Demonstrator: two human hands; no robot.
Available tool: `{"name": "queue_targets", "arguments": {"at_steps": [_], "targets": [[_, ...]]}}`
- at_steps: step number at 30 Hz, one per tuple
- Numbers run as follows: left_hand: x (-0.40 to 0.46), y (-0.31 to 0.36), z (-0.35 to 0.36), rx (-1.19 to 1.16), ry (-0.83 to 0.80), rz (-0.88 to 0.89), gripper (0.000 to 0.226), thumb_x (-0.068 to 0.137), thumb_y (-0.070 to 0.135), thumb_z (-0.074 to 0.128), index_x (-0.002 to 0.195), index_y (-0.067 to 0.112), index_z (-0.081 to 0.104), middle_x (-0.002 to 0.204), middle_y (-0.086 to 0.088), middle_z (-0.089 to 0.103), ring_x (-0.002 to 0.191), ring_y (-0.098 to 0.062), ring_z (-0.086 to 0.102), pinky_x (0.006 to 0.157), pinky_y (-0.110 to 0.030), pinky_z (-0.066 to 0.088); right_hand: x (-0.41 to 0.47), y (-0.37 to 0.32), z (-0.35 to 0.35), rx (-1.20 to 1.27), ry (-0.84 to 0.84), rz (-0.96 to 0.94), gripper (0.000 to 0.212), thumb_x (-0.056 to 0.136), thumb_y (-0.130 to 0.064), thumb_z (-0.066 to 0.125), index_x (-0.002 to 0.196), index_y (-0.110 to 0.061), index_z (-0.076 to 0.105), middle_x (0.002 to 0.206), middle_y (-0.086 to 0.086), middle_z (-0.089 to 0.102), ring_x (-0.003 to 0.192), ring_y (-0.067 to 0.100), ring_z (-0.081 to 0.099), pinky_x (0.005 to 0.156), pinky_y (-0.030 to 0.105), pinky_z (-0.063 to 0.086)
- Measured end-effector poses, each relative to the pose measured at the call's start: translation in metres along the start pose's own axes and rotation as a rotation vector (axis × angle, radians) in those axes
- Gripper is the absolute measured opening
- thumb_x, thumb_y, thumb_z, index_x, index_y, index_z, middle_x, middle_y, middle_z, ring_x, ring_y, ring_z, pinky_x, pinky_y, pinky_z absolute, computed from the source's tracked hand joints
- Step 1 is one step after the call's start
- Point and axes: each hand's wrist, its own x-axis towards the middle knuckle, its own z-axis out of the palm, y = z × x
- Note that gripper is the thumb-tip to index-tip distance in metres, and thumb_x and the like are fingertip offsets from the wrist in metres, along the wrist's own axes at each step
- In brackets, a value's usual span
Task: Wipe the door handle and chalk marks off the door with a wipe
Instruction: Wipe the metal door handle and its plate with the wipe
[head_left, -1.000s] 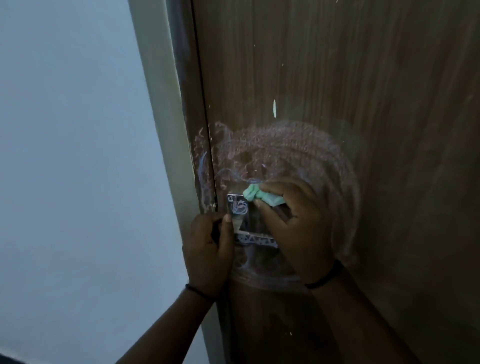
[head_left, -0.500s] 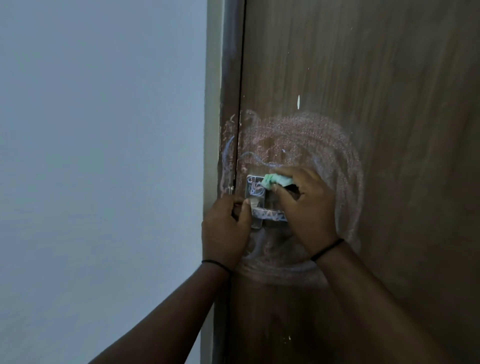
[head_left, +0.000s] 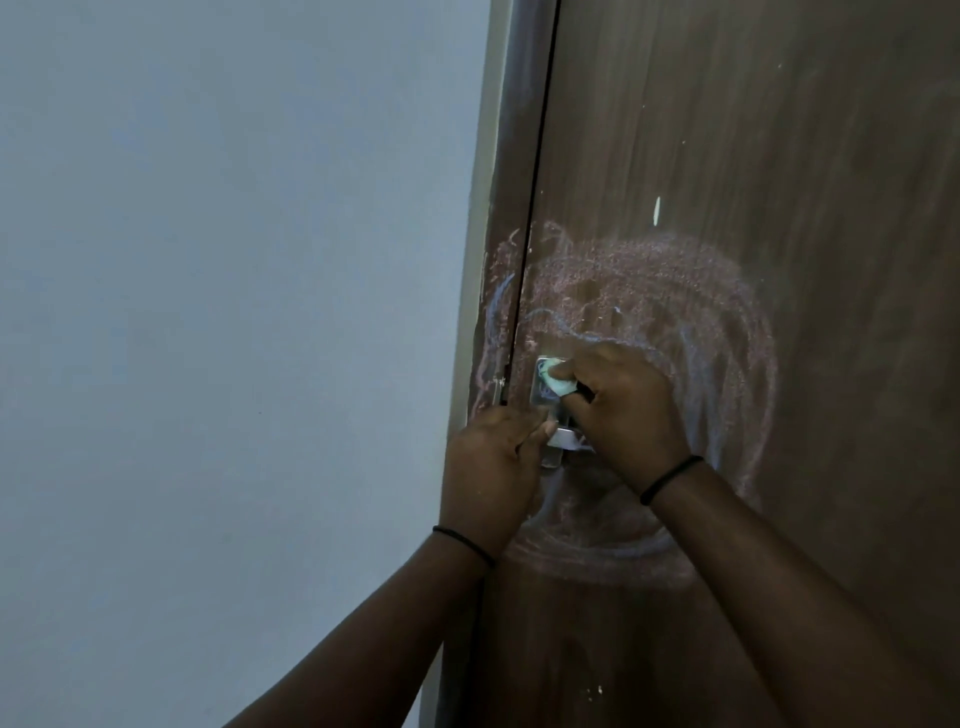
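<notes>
Since earlier, right hand (head_left: 623, 410) slid the wipe (head_left: 716, 385) left across the handle (head_left: 558, 415) plate, pinching it at its fingertips; left hand (head_left: 493, 467) gripped the lever just below, chalk (head_left: 675, 291) smeared above

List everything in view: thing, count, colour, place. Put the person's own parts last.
door: one, brown wood grain, right half of view
door frame: one, brown with a pale edge, left of the door
wall: one, pale blue-grey, left half
chalk marks: one smeared ring, pink and pale blue, around the handle and onto the frame
handle: one, silver metal, at the door's left edge, partly hidden by the hands
wipe: one, pale green, bunched against the handle plate
wristbands: two, black, one on each wrist
left hand: holds the handle
right hand: pinches the wipe
</notes>
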Motion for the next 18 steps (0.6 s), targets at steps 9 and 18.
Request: {"name": "queue_targets", "arguments": {"at_steps": [9, 18], "targets": [[0.010, 0.004, -0.012, -0.034, -0.127, -0.077, 0.017, 0.085, 0.016, 0.071, 0.100, 0.009, 0.077, 0.090, -0.007, 0.076, 0.077, -0.017, 0.069, 0.073, -0.022, 0.053, 0.020, -0.016, -0.006, -0.043, -0.049, -0.037, 0.012, 0.075, 0.005, 0.071, 0.081, -0.006, 0.074, 0.082, 0.007, 0.064, 0.075, 0.025, 0.059, 0.062, 0.036, 0.051], [0.018, 0.017, -0.013, -0.011, -0.212, -0.339, 0.019, 0.084, 0.022, 0.073, 0.101, 0.014, 0.076, 0.097, -0.001, 0.076, 0.083, -0.009, 0.069, 0.077, -0.017, 0.049, 0.015, -0.016, -0.014, -0.077, -0.105, 0.031, 0.016, 0.074, 0.008, 0.063, 0.079, -0.003, 0.073, 0.081, 0.010, 0.064, 0.077, 0.026, 0.057, 0.061, 0.037, 0.049]]}}
